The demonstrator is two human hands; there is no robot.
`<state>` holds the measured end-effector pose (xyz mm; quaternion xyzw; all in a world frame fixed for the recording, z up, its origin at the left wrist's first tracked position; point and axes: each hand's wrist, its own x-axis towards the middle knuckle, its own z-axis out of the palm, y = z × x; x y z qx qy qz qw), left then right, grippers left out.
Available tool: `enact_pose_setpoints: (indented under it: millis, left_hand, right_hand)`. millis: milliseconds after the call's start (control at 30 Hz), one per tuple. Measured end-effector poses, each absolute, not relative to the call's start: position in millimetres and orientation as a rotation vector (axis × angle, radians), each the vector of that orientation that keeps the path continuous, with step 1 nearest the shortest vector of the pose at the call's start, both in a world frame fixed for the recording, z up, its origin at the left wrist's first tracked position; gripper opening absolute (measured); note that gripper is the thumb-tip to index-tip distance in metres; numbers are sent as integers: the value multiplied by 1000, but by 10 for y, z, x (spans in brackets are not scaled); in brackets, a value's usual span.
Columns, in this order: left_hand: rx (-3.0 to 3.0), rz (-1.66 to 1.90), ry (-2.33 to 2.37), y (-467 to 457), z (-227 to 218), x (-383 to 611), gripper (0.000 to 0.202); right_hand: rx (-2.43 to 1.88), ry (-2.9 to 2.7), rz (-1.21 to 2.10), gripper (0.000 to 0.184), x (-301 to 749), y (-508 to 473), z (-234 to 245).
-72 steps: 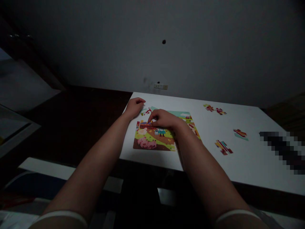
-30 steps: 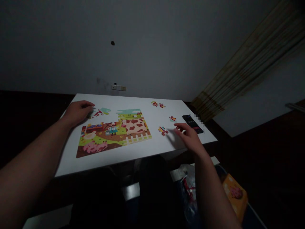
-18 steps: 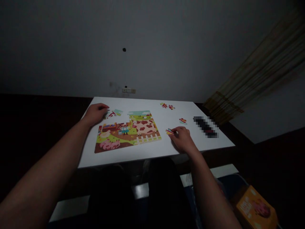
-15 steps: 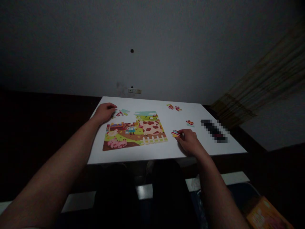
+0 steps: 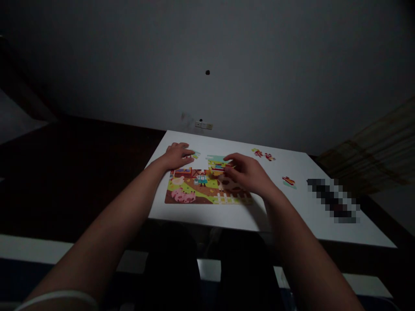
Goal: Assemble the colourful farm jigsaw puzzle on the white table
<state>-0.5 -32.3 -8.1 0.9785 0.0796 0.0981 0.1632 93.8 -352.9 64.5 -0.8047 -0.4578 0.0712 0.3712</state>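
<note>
A colourful farm jigsaw puzzle (image 5: 197, 190) lies partly assembled on a white table (image 5: 285, 211). My right hand (image 5: 248, 173) hovers over the puzzle's right half, fingers pinched on a striped puzzle piece (image 5: 220, 167). My left hand (image 5: 177, 155) rests at the puzzle's far left corner, fingers curled down against the table beside a small loose piece (image 5: 196, 153). Whether it grips anything is hidden.
Loose puzzle pieces lie at the table's far side (image 5: 263, 154) and to the right (image 5: 288, 181). A dark, blurred-out object (image 5: 333, 201) sits near the right edge. A wall socket (image 5: 203, 125) is on the grey wall behind. The room is dim.
My right hand picked up a loose piece from the table's right side and carried it left over the puzzle. My left hand stayed at the puzzle's far corner. The view swung left.
</note>
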Motion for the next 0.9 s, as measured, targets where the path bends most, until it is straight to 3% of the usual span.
enact_pose_setpoints:
  millis: [267, 467, 900]
  left_hand:
    - [2792, 465, 379, -195, -216, 23, 41]
    - [2751, 526, 366, -143, -264, 39, 35]
    - [2708, 535, 325, -67, -291, 73, 34]
  right_hand:
    - [-1888, -1396, 497, 27, 1253, -2337, 205]
    - [-1754, -1297, 613, 25, 1296, -2364, -78]
    - [-1769, -1380, 523, 23, 1303, -2348, -105]
